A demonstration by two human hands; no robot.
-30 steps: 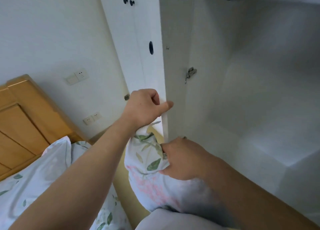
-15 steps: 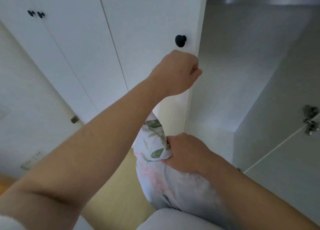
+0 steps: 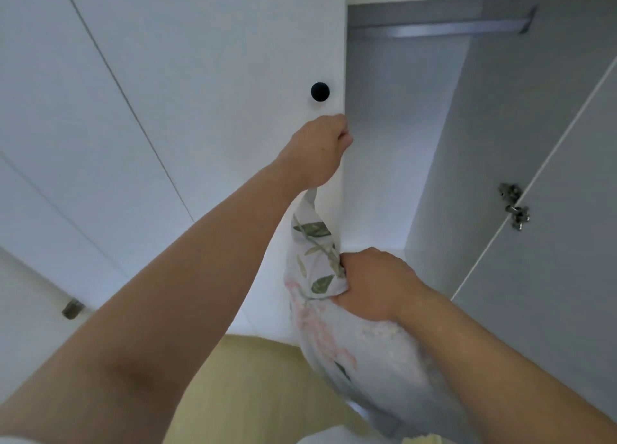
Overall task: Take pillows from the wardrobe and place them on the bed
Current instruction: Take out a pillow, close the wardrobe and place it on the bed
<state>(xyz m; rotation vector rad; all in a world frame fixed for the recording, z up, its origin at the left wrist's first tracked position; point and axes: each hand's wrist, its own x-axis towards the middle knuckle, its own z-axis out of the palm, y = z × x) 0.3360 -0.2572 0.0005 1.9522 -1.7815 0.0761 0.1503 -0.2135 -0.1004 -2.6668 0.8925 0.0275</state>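
Floral soft pillow [image 3: 337, 340] bunched in right hand [image 3: 374, 285] fingers — left hand [image 3: 317, 153] fingers curled on door edge [image 3: 343, 59]

No legible text, label, brand, number or sign anywhere in the head view. Surfaces checked: the wardrobe door [image 3: 207, 76] is plain white, its black knob [image 3: 320, 91] unmarked; the metal hinge [image 3: 514, 206] on the open door at the right edge carries no stamp that can be read. The pillow [image 3: 320, 293] bears only a printed pattern of green leaves and pink flowers, no lettering and no visible tag.
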